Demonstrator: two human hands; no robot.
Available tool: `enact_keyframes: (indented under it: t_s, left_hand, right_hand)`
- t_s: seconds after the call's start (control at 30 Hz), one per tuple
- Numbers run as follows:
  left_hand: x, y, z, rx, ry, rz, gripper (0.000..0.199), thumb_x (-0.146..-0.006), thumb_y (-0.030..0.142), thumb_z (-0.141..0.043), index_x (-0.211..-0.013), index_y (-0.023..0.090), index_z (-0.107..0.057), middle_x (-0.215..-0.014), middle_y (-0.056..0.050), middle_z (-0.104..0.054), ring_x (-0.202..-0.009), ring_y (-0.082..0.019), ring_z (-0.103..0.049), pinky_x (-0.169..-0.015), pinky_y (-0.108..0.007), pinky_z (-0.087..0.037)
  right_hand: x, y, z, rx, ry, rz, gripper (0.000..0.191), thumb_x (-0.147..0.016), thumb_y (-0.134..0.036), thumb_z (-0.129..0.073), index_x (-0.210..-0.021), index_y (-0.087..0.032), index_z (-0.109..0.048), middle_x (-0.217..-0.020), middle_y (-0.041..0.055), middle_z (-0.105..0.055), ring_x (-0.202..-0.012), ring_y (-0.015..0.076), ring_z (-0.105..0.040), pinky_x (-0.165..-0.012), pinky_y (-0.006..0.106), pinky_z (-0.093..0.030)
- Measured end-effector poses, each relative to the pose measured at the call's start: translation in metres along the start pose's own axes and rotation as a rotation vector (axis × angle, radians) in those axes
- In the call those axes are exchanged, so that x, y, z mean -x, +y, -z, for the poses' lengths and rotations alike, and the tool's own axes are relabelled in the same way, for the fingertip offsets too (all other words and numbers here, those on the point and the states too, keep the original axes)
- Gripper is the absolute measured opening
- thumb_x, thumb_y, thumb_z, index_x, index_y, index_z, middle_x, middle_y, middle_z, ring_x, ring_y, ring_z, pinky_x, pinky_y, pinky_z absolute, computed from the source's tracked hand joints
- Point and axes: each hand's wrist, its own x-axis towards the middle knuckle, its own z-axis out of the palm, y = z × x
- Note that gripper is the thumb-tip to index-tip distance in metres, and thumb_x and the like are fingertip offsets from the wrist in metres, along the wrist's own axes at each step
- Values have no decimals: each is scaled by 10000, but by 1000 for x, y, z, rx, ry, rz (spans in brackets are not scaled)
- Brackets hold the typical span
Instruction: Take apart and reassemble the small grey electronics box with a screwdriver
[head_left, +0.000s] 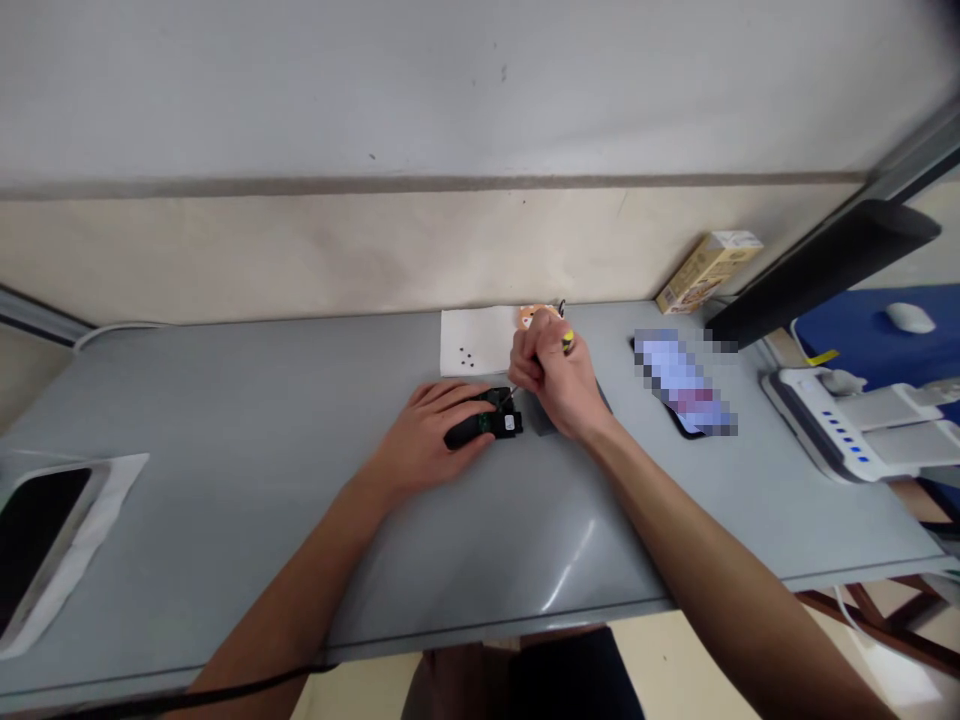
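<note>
My left hand (420,435) holds a small black electronic device (510,424) down on the grey table, fingers across its top and thumb along its near side. Green circuit board shows between the fingers, with a white label at the right. My right hand (553,370) is closed round a screwdriver (568,342) with a yellow and black handle. The slim shaft slants down to the left, its tip at the device; exact contact is too small to tell. A dark grey flat piece (544,418) lies partly hidden beneath my right hand.
Behind the device, white paper (491,330) bears several tiny dark pieces that look like screws. A phone (682,385) and a yellow box (709,272) stand to the right, near a white power strip (817,425). Another dark-screened device (41,530) lies far left. A wall closes the back.
</note>
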Motion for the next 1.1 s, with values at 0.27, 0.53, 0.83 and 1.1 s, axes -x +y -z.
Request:
enact_keyframes:
  t_s: [0.27, 0.53, 0.83, 1.1]
  left_hand:
    - [0, -1, 1, -1, 4, -16, 268, -988, 364, -619, -1240, 300, -683, -1404, -15, -658, -1314, -240, -582, -1100, -451, -428]
    - [0, -2, 1, 11, -20, -6, 270, -995, 384, -610, -1244, 308, -682, -1410, -11, -654, -1320, -246, -576, -1101, -464, -429]
    - [0, 0, 1, 40, -2, 12, 274, -985, 384, -617, -1237, 308, -693, -1394, -34, -663, -1308, -260, -587, -1106, -483, -440]
    - [0, 1, 2, 1, -6, 2, 275, -988, 369, -612, -1242, 300, -690, -1395, -28, -663, -1312, -251, -585, -1112, -462, -431]
  right_hand:
    - [-3, -8, 8, -102, 12, -39, 393, -881, -603, -674, -822, -241, -532, -908, 13, -571, -715, 131, -571, -670, 309, -492]
    - [-4, -1, 8, 37, 78, 15, 525, -821, -696, -689, -807, -262, -394, -641, -72, -391, -521, 98, -383, -500, 261, -362]
    - [-4, -9, 8, -81, 79, -43, 375, -854, -611, -690, -878, -259, -562, -918, 18, -592, -801, 150, -606, -701, 307, -513]
    - [-3, 0, 4, 6, 116, 5, 486, -814, -665, -720, -828, -268, -440, -632, -76, -375, -502, 94, -356, -481, 263, -334]
